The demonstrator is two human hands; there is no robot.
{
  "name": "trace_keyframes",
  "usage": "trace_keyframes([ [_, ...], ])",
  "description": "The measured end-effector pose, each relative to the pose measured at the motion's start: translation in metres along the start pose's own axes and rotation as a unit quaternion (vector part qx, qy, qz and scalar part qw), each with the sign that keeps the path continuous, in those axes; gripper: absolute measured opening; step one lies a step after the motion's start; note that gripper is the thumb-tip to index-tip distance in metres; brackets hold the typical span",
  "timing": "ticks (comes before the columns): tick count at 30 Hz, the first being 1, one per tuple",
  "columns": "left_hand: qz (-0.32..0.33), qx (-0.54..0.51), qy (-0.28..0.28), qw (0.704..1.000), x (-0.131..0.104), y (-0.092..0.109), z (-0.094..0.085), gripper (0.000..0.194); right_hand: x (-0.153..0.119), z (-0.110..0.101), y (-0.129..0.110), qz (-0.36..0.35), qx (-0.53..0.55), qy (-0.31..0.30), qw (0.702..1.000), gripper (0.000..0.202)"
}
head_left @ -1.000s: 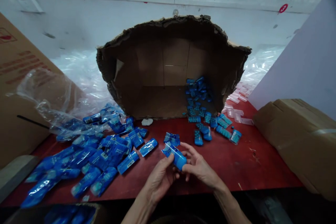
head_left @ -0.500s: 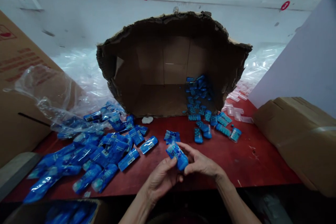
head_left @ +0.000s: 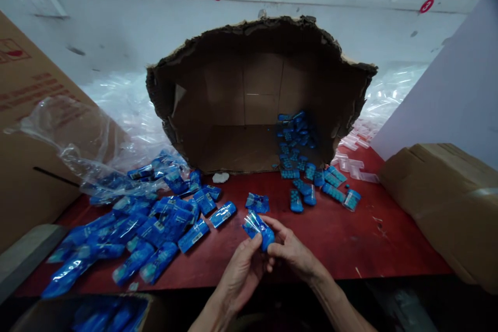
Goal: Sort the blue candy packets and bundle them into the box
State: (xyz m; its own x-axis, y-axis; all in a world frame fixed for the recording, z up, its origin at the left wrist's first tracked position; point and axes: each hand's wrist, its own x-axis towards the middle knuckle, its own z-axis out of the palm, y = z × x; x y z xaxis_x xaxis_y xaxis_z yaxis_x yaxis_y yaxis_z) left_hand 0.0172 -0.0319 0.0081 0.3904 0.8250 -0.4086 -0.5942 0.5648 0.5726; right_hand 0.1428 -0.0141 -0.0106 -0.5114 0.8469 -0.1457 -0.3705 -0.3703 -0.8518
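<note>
Between both hands, near the table's front edge, is a small blue pack [head_left: 259, 230] in a shiny printed plastic sleeve. My left hand [head_left: 244, 265] pinches it from below and the left, thumb on its face. My right hand [head_left: 291, 245] grips its lower right end with thumb and fingers. Just beyond the hands lies a loose blue printed sleeve [head_left: 257, 202]. Small blue containers with bead-like dots, one of them here [head_left: 295, 201], spill from a large torn-edged cardboard box [head_left: 227, 150]. Left of my hands is a heap of blue wrapped packs [head_left: 167, 225].
The red table [head_left: 334, 238] carries everything. A clear plastic bag [head_left: 73, 119] drapes over the heap beside a tall carton [head_left: 23, 166]. Clear plastic pieces [head_left: 354, 167] lie at the right, near a brown carton [head_left: 439, 202]. A lower box [head_left: 143, 314] at front left holds more blue packs.
Both hands have shifted slightly left with the pack, and its tilt has changed a little. The whole view has moved slightly. Both hands still hold the pack.
</note>
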Motion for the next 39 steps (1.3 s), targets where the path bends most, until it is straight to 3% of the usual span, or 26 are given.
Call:
trace_keyframes([
  [5,0.001,0.018,-0.007,1.0,-0.002,0.003,0.0,0.018,-0.001,0.003,0.001,-0.001,-0.006,-0.004,1.0,0.058],
  [10,-0.014,0.047,-0.041,0.998,-0.005,0.01,-0.004,0.028,0.0,0.004,-0.003,0.003,-0.038,-0.03,0.999,0.057],
  [15,-0.026,0.041,-0.002,0.999,-0.005,0.013,-0.006,0.029,0.002,0.009,-0.001,-0.012,-0.006,0.002,1.0,0.056],
  [20,-0.037,0.046,-0.019,0.998,-0.004,0.012,-0.003,0.026,-0.001,0.011,-0.003,-0.039,0.005,0.019,0.999,0.051],
  [28,-0.044,0.068,0.002,0.997,-0.001,0.013,-0.003,0.028,-0.002,0.014,0.001,-0.024,-0.033,0.073,0.996,0.05],
  [35,-0.078,0.055,-0.067,0.993,-0.006,0.019,-0.006,0.028,-0.005,0.01,-0.005,0.001,0.0,0.017,1.0,0.064],
  [39,-0.057,0.024,-0.06,0.996,-0.002,0.009,-0.009,0.027,-0.003,0.01,0.0,-0.007,0.008,0.024,1.0,0.06],
])
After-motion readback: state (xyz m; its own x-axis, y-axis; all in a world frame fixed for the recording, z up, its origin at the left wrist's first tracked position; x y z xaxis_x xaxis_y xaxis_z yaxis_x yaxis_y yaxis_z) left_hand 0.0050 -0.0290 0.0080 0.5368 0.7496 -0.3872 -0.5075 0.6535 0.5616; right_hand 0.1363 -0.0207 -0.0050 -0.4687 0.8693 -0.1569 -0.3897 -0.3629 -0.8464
